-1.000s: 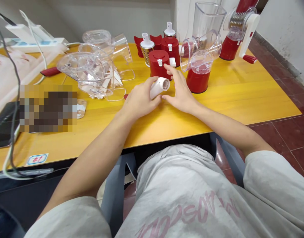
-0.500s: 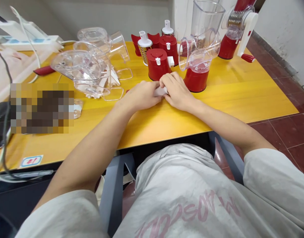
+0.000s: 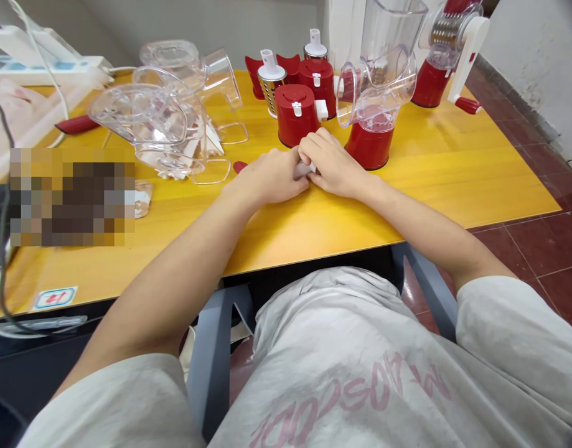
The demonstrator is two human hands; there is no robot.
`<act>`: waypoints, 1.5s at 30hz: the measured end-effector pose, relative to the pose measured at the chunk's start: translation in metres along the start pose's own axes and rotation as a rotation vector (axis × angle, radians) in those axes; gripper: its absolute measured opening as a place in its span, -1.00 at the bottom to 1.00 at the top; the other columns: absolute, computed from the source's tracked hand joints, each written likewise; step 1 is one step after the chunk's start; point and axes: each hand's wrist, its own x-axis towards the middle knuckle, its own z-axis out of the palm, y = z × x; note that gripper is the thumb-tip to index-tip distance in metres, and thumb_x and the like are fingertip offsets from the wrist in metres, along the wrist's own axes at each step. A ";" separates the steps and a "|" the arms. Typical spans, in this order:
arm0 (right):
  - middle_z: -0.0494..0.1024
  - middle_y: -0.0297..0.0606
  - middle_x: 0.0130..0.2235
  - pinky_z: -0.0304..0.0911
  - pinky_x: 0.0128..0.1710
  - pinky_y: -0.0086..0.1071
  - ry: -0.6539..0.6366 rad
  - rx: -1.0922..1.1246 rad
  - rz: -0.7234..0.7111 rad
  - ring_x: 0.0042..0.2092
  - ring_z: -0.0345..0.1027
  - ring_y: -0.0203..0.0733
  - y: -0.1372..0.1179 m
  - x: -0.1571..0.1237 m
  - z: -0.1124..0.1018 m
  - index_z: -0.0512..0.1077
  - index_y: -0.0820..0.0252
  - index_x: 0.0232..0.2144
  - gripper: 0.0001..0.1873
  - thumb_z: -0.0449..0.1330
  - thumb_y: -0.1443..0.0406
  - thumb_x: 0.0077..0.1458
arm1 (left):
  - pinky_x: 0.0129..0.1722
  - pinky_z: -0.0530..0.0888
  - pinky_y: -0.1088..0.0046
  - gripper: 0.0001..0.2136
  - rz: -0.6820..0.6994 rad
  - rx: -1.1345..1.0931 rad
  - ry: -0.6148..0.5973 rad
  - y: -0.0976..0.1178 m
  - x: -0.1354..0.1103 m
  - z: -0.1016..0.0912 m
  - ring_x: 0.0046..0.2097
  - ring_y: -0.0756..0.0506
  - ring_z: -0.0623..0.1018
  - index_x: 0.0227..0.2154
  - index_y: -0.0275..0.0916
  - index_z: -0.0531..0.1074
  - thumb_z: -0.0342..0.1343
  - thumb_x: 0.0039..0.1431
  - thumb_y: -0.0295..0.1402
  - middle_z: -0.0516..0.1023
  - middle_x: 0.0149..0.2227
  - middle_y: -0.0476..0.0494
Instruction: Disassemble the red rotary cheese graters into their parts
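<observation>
Both hands meet over the middle of the yellow table (image 3: pixel 454 180). My left hand (image 3: pixel 269 179) and my right hand (image 3: pixel 330 165) are closed together around a small white plastic part (image 3: pixel 303 169), of which only a sliver shows between the fingers. A red tip (image 3: pixel 239 167) pokes out on the table just left of my left hand. Right behind the hands stands a red base (image 3: pixel 292 115) with a white clip, and a clear grinder body on a red base (image 3: pixel 372 140) stands to the right of it.
Clear plastic housings (image 3: pixel 145 121) lie heaped at the left. More red bases and metal drum blades (image 3: pixel 271 78) stand at the back. An assembled red-and-white grinder with crank (image 3: pixel 447 59) stands at the far right. A power strip and cables (image 3: pixel 43 62) run along the left edge.
A second ago my left hand held the white part alone with my right hand spread open beside it. The right hand has since closed onto the part, and both hands now cover it.
</observation>
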 end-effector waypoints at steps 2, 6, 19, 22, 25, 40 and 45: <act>0.40 -0.13 0.08 0.24 0.53 0.16 0.010 -0.010 0.007 0.21 0.16 -0.06 -0.002 -0.001 0.000 0.30 0.20 -0.05 -0.83 0.13 0.39 0.33 | 0.04 0.63 -0.15 -0.47 -0.007 0.040 -0.014 0.002 0.000 -0.001 0.03 -0.66 0.72 0.26 -0.29 0.54 0.25 0.30 -0.16 0.73 0.01 -0.54; 0.41 -0.15 0.07 0.22 0.50 0.16 0.002 -0.051 0.043 0.21 0.16 -0.07 -0.007 -0.002 -0.002 0.30 0.21 -0.05 -0.84 0.12 0.41 0.33 | 0.08 0.66 -0.14 -0.48 -0.003 0.107 -0.035 0.005 0.001 -0.003 0.06 -0.63 0.74 0.32 -0.26 0.50 0.18 0.38 -0.16 0.74 0.05 -0.53; 0.49 -0.09 0.29 0.27 0.48 0.07 0.111 0.004 0.060 0.34 0.21 0.02 -0.018 -0.006 -0.011 0.43 0.19 0.22 -0.53 0.25 0.38 0.27 | 0.13 0.65 -0.09 -0.45 -0.028 -0.025 0.055 -0.004 -0.008 -0.003 0.09 -0.53 0.72 0.31 -0.24 0.50 0.24 0.32 -0.17 0.73 0.06 -0.42; 0.44 -0.05 0.40 0.23 0.61 0.08 0.165 0.128 0.066 0.43 0.24 0.03 -0.009 -0.007 -0.008 0.38 0.20 0.35 -0.36 0.32 0.28 0.26 | 0.13 0.64 -0.08 -0.53 -0.054 -0.103 0.090 -0.012 -0.010 -0.007 0.05 -0.50 0.72 0.17 -0.23 0.57 0.30 0.24 -0.19 0.74 0.01 -0.36; 0.35 0.03 0.50 0.23 0.69 0.06 0.190 0.305 0.094 0.51 0.27 0.01 0.001 -0.007 0.001 0.23 0.20 0.49 -0.18 0.35 0.13 0.30 | 0.10 0.64 -0.06 -0.56 -0.010 -0.322 0.134 -0.017 -0.013 -0.012 -0.02 -0.45 0.72 0.10 -0.21 0.58 0.36 0.22 -0.13 0.72 -0.03 -0.29; 0.61 -0.32 -0.12 0.48 -0.23 -0.53 0.187 0.953 0.234 -0.22 0.46 -0.43 -0.016 -0.007 0.012 0.30 0.13 0.04 -0.46 0.33 -0.12 0.36 | 0.02 0.80 -0.01 -0.38 0.245 -1.320 0.217 0.009 -0.012 -0.013 0.23 -0.42 0.76 0.29 0.05 0.48 0.25 0.39 0.31 0.75 0.17 -0.22; 0.58 -0.30 -0.07 0.49 -0.21 -0.51 0.360 0.897 0.279 -0.17 0.42 -0.42 -0.008 -0.005 0.008 0.31 0.09 0.10 -0.42 0.29 -0.17 0.38 | 0.22 0.78 -0.04 -0.29 0.284 -1.344 0.271 0.008 -0.008 0.000 0.36 -0.43 0.69 0.30 0.07 0.49 0.53 0.23 0.23 0.74 0.21 -0.21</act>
